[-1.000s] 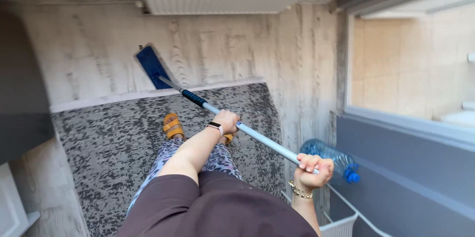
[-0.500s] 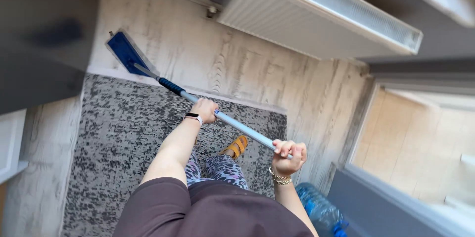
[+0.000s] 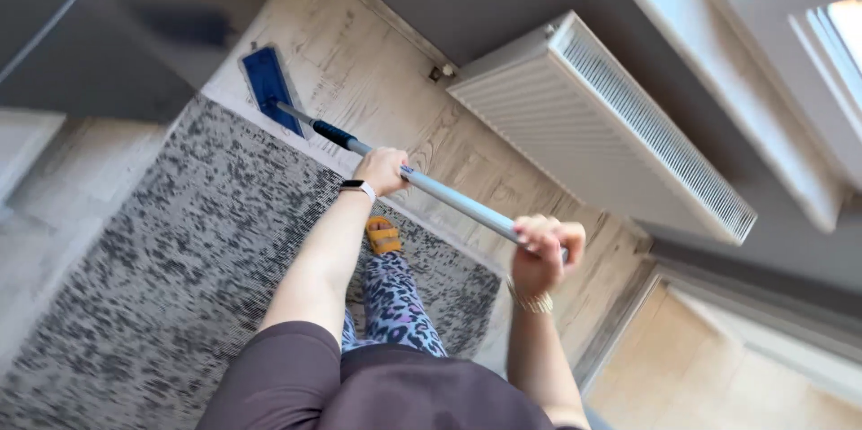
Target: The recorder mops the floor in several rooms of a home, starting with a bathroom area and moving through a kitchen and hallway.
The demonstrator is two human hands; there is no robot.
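The mop handle (image 3: 458,203) is covered where the left hand (image 3: 384,170) and the right hand (image 3: 541,250) are closed round it, and its upper end is hidden behind the right hand's fingers. Only one orange sandal (image 3: 383,236) is seen; the other foot is concealed by the left forearm and the patterned leggings (image 3: 395,304). The dark furniture (image 3: 135,26) at the upper left is blurred and cut off by the edge. The window (image 3: 808,8) is cropped at the corner.
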